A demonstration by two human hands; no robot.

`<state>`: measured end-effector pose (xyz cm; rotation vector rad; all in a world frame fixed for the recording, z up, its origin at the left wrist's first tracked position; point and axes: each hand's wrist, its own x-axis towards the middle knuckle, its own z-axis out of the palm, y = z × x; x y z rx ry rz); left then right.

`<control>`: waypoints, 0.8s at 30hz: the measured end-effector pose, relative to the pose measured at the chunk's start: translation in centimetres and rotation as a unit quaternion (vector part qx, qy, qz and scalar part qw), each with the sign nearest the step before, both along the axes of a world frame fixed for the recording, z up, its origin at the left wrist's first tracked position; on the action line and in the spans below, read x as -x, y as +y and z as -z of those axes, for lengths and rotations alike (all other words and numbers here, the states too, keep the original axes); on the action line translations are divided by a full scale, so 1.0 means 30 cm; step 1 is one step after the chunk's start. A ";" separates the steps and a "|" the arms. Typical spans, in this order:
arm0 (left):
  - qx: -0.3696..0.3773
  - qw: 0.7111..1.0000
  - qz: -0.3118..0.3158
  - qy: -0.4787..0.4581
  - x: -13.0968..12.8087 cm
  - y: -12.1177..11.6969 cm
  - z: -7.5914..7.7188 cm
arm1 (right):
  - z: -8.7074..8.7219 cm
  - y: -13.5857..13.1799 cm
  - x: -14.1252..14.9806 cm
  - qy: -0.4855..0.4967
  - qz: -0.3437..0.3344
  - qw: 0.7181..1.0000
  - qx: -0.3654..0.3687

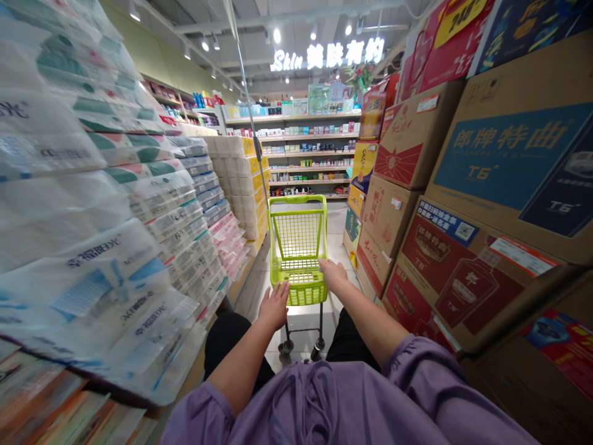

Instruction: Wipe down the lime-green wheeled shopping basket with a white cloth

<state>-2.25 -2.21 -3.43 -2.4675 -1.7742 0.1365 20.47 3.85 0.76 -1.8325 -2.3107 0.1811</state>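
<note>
A small lime-green plastic shopping cart (298,232) on dark legs with casters stands right in front of me, between my knees. Its grid basket faces me, and I see no goods in it. My left hand (277,305) lies against the cart's near left edge, fingers stretched out and close together. On the near right edge is my right hand (333,275), higher than the left, with its fingers bent round the rim. Part of the right hand's grip is hidden behind the hand itself.
Plastic-wrapped tissue packs (152,198) are stacked on the left, with paper rolls (238,179) beyond. Cardboard liquor boxes (472,272) rise on the right. Tiled floor (336,247) runs between them toward cosmetics shelves (308,148). A thin pole (250,105) stands at the cart's left.
</note>
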 end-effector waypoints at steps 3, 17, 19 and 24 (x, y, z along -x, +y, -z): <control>0.011 1.000 -0.007 -0.016 -0.003 0.003 -0.005 | 0.029 -0.030 0.046 0.020 0.023 1.000 -0.006; -0.007 1.000 -0.013 -0.018 0.029 -0.006 -0.010 | 0.127 -0.114 0.174 0.054 -0.127 0.990 -0.006; -0.011 0.999 -0.019 -0.030 0.036 -0.005 -0.008 | 0.125 -0.107 0.153 0.056 -0.115 0.992 -0.003; 0.006 0.999 0.005 -0.042 -0.015 -0.012 -0.022 | 0.123 -0.095 0.106 0.064 -0.066 0.996 0.002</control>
